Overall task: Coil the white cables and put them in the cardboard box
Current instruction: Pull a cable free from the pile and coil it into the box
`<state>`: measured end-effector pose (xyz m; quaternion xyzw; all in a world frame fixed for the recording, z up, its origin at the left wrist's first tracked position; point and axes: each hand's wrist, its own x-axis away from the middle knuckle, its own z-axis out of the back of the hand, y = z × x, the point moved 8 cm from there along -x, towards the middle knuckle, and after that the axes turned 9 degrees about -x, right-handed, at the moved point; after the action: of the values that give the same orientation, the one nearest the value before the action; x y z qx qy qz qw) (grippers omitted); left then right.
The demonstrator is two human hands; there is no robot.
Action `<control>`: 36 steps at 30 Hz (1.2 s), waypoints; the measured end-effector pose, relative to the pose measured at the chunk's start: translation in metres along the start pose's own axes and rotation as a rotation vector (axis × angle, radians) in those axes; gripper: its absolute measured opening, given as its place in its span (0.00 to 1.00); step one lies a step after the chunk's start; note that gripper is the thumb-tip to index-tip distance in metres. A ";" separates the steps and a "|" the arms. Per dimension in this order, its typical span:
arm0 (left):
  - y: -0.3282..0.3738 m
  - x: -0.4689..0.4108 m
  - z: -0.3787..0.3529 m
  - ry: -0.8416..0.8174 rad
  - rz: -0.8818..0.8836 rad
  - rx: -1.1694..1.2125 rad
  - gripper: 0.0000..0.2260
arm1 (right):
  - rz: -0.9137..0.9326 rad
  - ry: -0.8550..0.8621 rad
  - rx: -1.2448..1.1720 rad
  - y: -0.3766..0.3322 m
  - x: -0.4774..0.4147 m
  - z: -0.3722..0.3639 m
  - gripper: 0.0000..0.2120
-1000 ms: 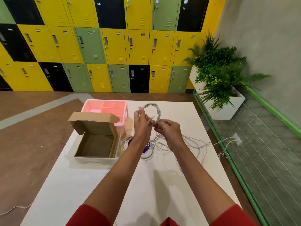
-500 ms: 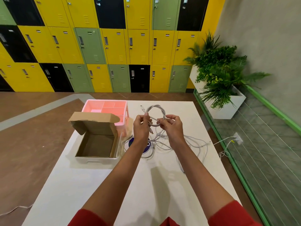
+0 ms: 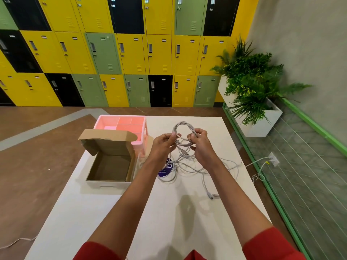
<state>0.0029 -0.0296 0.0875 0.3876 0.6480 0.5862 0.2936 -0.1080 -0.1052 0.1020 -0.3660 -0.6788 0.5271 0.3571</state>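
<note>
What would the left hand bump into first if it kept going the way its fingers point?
The white cable coil that the left hand pinches; just past it, probably the right hand, though depth is unclear.

The left forearm is covering part of a purple disc [image 3: 166, 170] on the desk [image 3: 169, 212], and its white lettering is showing too small and too broken to read. The left hand [image 3: 165, 142] and right hand [image 3: 200, 145] are hiding the stretches of the coiled white cable [image 3: 185, 124] passing through their grip. The cardboard box [image 3: 110, 166] is blocking the pink tray's [image 3: 122, 122] near side with its raised lid. The loose cables [image 3: 197, 166] are tangling too densely to count. The bottom edge is cutting off the red sleeves [image 3: 272, 244] and the desk's near end.
</note>
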 end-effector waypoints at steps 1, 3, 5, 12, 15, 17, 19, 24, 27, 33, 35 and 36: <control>0.001 0.000 -0.002 -0.027 0.010 0.011 0.11 | -0.008 0.007 -0.007 0.000 -0.002 0.002 0.07; 0.002 0.001 -0.005 -0.076 0.028 0.023 0.09 | -0.024 0.018 -0.037 0.000 -0.002 0.004 0.06; 0.003 0.002 -0.007 -0.109 0.035 0.009 0.08 | -0.049 0.014 -0.045 0.002 -0.002 0.005 0.06; 0.007 0.001 -0.009 -0.120 -0.007 -0.039 0.10 | -0.083 -0.034 0.101 0.007 0.006 0.004 0.17; 0.010 -0.001 -0.002 0.029 -0.080 -0.089 0.08 | -0.144 0.022 0.188 0.010 0.004 0.008 0.18; 0.011 -0.001 -0.001 0.106 -0.114 -0.124 0.07 | -0.190 0.140 0.231 0.014 0.003 0.015 0.21; 0.011 0.000 -0.002 0.140 -0.126 -0.165 0.07 | -0.191 0.201 0.262 0.013 0.000 0.019 0.19; 0.012 -0.003 -0.003 0.133 -0.116 -0.141 0.07 | -0.164 0.086 0.066 0.002 0.002 0.006 0.07; 0.011 -0.005 -0.003 0.084 -0.094 -0.109 0.08 | -0.103 0.040 -0.007 -0.001 0.003 0.001 0.07; 0.005 -0.004 -0.003 0.048 -0.064 -0.087 0.06 | -0.057 -0.014 -0.136 0.002 0.002 -0.005 0.05; 0.007 -0.005 -0.002 0.031 -0.077 -0.095 0.05 | -0.097 -0.081 -0.147 0.004 0.002 -0.010 0.04; 0.008 -0.006 -0.002 0.028 -0.089 -0.102 0.05 | -0.117 -0.110 -0.130 0.004 0.002 -0.011 0.07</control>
<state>0.0060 -0.0355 0.0955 0.3349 0.6378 0.6103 0.3295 -0.0984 -0.0976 0.1003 -0.3188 -0.7502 0.4796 0.3249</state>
